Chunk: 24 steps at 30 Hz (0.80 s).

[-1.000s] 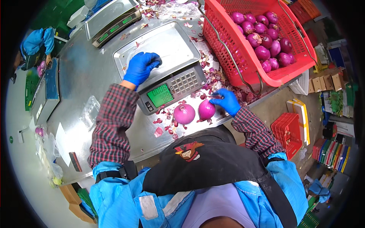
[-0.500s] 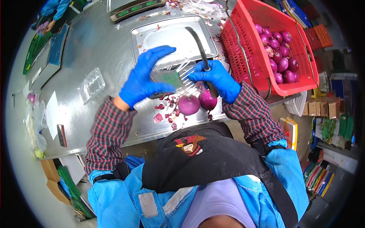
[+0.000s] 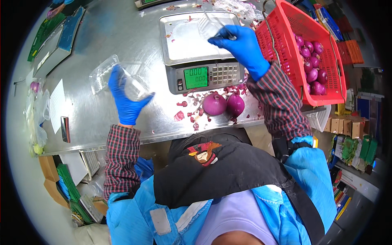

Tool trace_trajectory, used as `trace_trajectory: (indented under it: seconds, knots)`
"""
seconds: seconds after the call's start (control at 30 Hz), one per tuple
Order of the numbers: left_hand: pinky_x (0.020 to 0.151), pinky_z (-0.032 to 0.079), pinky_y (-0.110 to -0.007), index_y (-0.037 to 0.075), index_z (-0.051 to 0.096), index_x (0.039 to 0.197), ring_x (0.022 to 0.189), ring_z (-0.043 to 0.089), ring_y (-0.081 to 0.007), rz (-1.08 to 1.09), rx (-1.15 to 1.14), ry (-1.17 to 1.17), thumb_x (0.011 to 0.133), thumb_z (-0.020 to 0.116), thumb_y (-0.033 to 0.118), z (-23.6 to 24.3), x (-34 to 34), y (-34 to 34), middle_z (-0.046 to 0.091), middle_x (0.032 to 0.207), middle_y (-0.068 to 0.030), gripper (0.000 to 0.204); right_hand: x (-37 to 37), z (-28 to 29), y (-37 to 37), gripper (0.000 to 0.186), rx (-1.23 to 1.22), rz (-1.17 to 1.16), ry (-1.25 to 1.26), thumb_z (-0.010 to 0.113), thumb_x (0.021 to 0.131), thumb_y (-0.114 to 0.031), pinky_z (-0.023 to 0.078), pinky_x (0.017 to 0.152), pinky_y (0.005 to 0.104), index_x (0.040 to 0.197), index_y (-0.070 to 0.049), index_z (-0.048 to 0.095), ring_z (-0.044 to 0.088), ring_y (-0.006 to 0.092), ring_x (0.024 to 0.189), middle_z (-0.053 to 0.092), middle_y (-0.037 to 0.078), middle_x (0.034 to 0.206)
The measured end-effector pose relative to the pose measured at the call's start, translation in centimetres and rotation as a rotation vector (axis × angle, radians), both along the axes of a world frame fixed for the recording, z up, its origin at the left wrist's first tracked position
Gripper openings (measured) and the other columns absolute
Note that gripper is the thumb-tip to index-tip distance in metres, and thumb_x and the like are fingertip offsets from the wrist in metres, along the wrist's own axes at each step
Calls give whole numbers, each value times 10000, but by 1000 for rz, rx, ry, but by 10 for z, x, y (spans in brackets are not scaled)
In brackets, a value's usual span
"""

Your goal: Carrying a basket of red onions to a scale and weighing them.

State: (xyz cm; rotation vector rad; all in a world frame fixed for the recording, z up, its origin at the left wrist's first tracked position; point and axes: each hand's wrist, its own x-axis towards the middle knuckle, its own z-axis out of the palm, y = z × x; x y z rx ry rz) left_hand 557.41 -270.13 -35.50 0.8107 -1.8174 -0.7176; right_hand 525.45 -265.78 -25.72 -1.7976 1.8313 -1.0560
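My left hand [image 3: 125, 98], in a blue glove, is curved around a clear plastic container [image 3: 139, 86] above the steel table. Another clear container [image 3: 98, 81] lies just beyond its fingers. Over the scale's metal pan [image 3: 183, 47], my gloved right hand [image 3: 247, 51] pinches a clear plastic container [image 3: 210, 26], blurred and partly see-through. A digital scale [image 3: 212, 76] with a lit green display sits under the pan. Two peeled purple onions, one round [image 3: 214, 104] and one more pointed [image 3: 235, 104], stand in front of it among scraps of red skin [image 3: 179, 116].
A red basket [image 3: 281, 45] of purple onions [image 3: 312, 75] stands at the right. A white paper sheet [image 3: 57, 104] and a dark phone-like object [image 3: 65, 129] lie at the left. Further off is a grey-blue box [image 3: 59, 43]. The table's front edge [image 3: 163, 140] runs before me.
My left hand has moved left and taken hold of a clear container. My right hand has risen over the pan; the curved knife it held is no longer visible. The scale's display is uncovered.
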Motion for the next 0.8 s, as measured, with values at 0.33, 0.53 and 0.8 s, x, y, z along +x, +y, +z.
trace_trajectory:
  seconds: [0.33,0.53,0.8]
  knots:
    - [999,332,-422,76,199,1382,1235,330,-310,208,715,237,627,705,-35,-154,101,5,233,1389,-109,916,-8,-53,-15,526,-56,-210,223,714,662,-427,467,754,356,1010,-49,603,595,279,845,580,115,933]
    - [857,412,-330,57,263,1359,1052,454,-236,477,610,-144,699,600,-32,-131,123,48,301,1344,-102,747,-54,-109,140,477,372,-407,-5,780,608,-319,463,719,329,941,-8,637,601,230,827,617,137,902]
    - [825,426,-236,14,456,1226,961,517,-121,-287,670,-137,810,528,-7,-69,-16,81,542,1095,-90,423,-42,-187,200,749,473,-418,-396,822,578,-240,472,832,317,1209,-28,479,581,211,946,585,128,1081]
